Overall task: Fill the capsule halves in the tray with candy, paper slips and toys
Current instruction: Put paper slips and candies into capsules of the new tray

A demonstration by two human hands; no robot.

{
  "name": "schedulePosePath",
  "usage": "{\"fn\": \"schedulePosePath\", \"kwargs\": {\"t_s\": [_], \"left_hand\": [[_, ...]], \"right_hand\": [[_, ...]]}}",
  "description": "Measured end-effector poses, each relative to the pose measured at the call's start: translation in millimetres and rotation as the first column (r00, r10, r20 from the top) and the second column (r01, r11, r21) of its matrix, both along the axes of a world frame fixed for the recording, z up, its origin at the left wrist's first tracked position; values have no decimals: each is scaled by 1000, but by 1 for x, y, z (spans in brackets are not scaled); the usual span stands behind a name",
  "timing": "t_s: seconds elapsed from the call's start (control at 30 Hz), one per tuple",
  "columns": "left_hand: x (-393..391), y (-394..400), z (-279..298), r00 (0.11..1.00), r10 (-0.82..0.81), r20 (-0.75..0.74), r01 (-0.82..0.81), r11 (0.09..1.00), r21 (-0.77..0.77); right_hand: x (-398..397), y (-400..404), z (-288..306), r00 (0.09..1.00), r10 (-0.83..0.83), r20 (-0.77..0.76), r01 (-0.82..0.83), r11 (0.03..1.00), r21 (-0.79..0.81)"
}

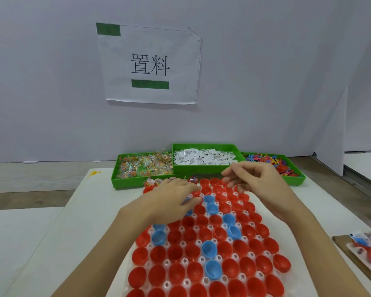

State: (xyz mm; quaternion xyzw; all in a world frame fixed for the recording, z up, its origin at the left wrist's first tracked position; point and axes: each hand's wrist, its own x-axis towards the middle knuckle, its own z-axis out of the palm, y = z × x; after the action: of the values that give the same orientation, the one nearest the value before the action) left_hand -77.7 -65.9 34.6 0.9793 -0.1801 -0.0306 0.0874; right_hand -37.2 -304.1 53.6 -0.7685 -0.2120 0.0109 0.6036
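Hovering over the far rows of the white moulded tray (201,243) on the counter (84,221), two hands work among glossy egg-shaped capsule halves.
Left hand (176,196) lies palm-down, fingers curled at the halves, its grip hidden; right hand (257,181) hangs with loosely spread fingers, pinching nothing visible; red halves (176,252) dominate, nine blue halves (209,248) scattered; three green bins behind hold wrapped candy (144,166), paper slips (204,157), plastic toys (272,162).

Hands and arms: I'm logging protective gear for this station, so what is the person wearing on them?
Nothing shows on either. The left hand and right hand are bare, without gloves, rings or a watch, and both forearms are uncovered down to the frame's lower edge, with no sleeve in view.
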Motion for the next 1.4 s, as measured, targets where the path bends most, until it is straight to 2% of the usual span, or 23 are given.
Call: {"fn": "schedulePosePath", "kwargs": {"t_s": [0.13,0.27,0.33,0.43,0.57,0.73,1.0,1.2,1.4], "left_hand": [[5,17,4,976,104,190,-63,976,-209],[26,56,-12,854,373,362,-219,890,-400],[42,77,-19,814,446,373,-311,876,-370],[65,100,-24,837,441,325,-382,895,-230],[84,115,-16,928,315,199,-312,949,-46],[102,113,-15,965,237,109,-245,968,62],[110,110,-27,928,291,232,-296,955,-13],[104,107,-25,871,347,349,-392,918,65],[97,114,-17,761,422,492,-426,898,-111]], "right_hand": [[-4,-4,7,999,-2,-38,5,995,97],[-4,-4,6,998,6,-54,0,993,120],[-3,-6,8,999,6,-45,0,991,131],[-4,-8,9,999,-1,-39,7,988,152],[-3,-11,7,998,-22,-62,32,986,161],[1,-9,3,996,-34,-87,47,988,144],[3,-5,-2,995,-39,-93,47,995,92],[4,-5,-4,995,-46,-92,54,995,87],[4,-4,-6,996,-39,-81,43,997,58]]}}
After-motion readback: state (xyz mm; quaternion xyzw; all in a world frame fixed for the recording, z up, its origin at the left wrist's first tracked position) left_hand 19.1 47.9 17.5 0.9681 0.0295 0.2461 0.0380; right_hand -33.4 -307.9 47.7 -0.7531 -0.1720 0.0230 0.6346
